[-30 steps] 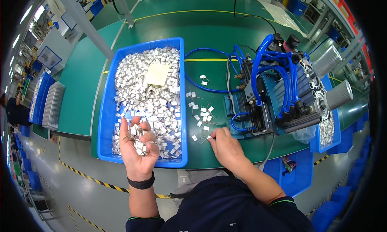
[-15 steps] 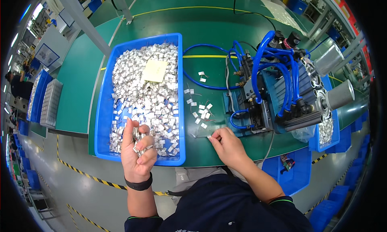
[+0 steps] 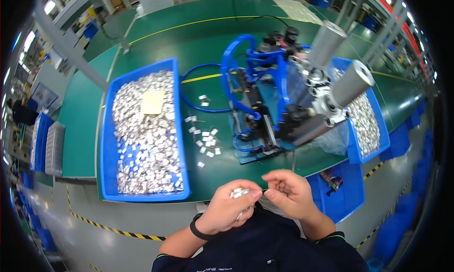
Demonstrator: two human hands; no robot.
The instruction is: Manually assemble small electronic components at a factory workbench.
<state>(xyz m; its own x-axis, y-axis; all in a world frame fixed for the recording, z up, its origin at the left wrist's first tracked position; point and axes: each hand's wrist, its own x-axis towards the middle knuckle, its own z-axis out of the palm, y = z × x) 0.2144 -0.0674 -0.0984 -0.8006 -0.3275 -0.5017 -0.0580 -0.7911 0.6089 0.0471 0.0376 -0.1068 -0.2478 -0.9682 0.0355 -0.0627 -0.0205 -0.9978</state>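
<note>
My left hand (image 3: 229,207) is closed around a bunch of small white rectangular parts with thin wires (image 3: 240,192), above the bench's front edge. Thumb to thumb with it, my right hand (image 3: 292,194) has its fingers curled. A tiny dark piece shows between the two thumb tips, too small to name. Left of my hands stands a large blue bin (image 3: 183,180) heaped with the same white wired parts (image 3: 146,151). A yellow paper note (image 3: 152,102) lies on the heap. Several loose parts (image 3: 206,138) are scattered on the green bench (image 3: 208,170) between the bin and a machine.
A pneumatic machine with blue hoses (image 3: 286,83) and metal cylinders (image 3: 352,83) stands on the bench ahead to the right. Beyond it sits another blue bin of white parts (image 3: 366,125). Below the bench edge at right is a blue tray (image 3: 343,201). A person (image 3: 23,112) is far left.
My left hand has moved right from over the bin, still holding its bunch. My right hand has drawn back from the bench toward it. The head view has shifted, so the machine appears further left.
</note>
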